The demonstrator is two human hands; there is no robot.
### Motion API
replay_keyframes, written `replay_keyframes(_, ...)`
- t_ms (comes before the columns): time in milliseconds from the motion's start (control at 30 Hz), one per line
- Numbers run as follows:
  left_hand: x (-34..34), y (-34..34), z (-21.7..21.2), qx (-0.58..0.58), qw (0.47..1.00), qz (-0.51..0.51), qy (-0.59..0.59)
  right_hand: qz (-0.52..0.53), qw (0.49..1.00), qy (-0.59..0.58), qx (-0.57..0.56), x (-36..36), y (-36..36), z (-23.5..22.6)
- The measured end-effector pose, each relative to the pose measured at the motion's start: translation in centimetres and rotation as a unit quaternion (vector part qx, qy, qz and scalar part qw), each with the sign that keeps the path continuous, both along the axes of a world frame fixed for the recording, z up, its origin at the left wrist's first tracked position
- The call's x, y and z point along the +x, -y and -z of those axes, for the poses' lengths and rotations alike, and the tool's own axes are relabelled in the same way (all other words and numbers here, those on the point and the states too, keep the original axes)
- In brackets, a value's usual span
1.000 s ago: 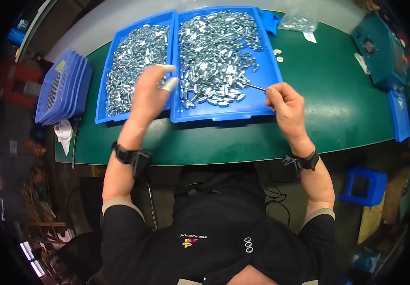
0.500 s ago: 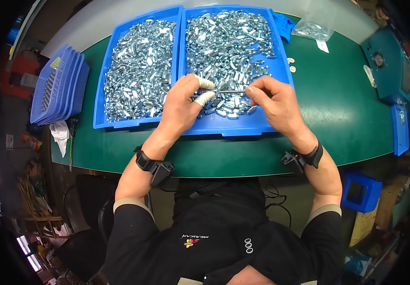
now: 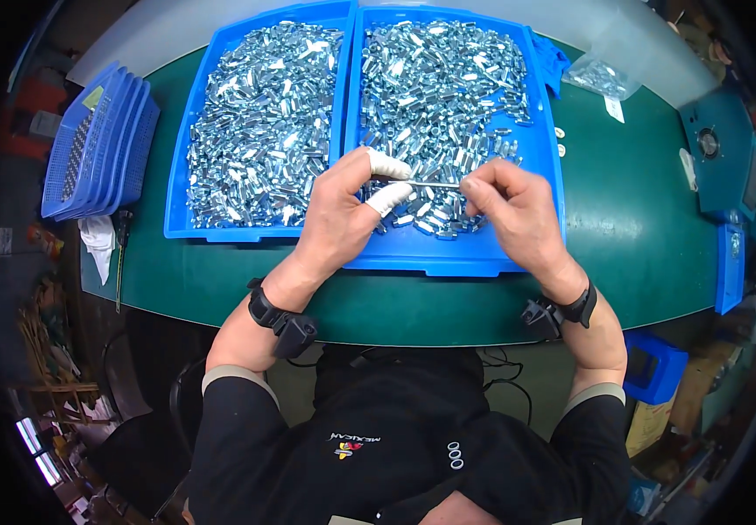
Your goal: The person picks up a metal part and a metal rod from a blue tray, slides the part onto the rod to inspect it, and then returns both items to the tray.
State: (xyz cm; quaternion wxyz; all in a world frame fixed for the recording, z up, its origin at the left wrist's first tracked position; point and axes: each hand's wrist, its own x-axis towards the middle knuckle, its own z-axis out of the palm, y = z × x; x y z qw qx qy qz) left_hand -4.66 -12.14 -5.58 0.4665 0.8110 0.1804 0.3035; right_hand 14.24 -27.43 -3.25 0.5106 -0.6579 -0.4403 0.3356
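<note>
Over the near part of the right blue tray [image 3: 448, 262], my two hands meet at a thin metal rod [image 3: 437, 185] lying level between them. My right hand [image 3: 518, 206] pinches the rod's right end between thumb and fingers. White coverings wrap the thumb and forefinger of my left hand [image 3: 343, 206], which is closed at the rod's left end. Its fingertips pinch a small shiny metal part, mostly hidden by them. Under the hands lie many small, long hexagonal metal pieces [image 3: 435, 96], heaped in the tray.
A second blue tray [image 3: 220, 234] with similar pieces adjoins on the left. Stacked blue baskets [image 3: 102, 149] stand at the table's left. At the right are a teal machine [image 3: 717, 166] and a small blue bin [image 3: 730, 271]. A clear bag [image 3: 601, 77] and blue cloth [image 3: 549, 63] lie behind.
The view has shifted, so the trays and table sit slightly differently in the picture. Both hands keep their pinch, with the rod still between them; the part at the left fingertips shows less.
</note>
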Motion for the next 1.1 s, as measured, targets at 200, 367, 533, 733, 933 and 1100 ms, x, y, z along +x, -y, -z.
replay_keyframes(200,1.1,0.9,-0.8,0.006,1.000,0.014,0.017,-0.006,0.995,0.082,-0.049,-0.4,0.3,-0.6)
replay_keyframes(367,0.2,2.4,-0.9,0.038,0.999,0.021,-0.009,-0.077,0.995,-0.046,-0.049,-1.5,0.0,1.7)
replay_keyframes(533,1.6,3.4,-0.8,0.016,0.999,0.033,0.009,-0.094,0.994,-0.026,-0.055,-0.6,1.2,1.4)
replay_keyframes(733,0.3,2.6,-1.6,0.031,0.999,0.017,0.001,-0.119,0.993,0.013,-0.002,-0.7,0.3,0.3)
replay_keyframes(933,-0.2,-1.1,-1.7,0.090,0.994,-0.045,0.036,-0.011,0.990,0.140,-0.026,2.7,3.1,1.2)
replay_keyframes(1100,-2.0,-4.5,-2.3,0.315,0.941,-0.117,-0.022,0.009,0.989,0.141,-0.033,4.4,4.9,1.0)
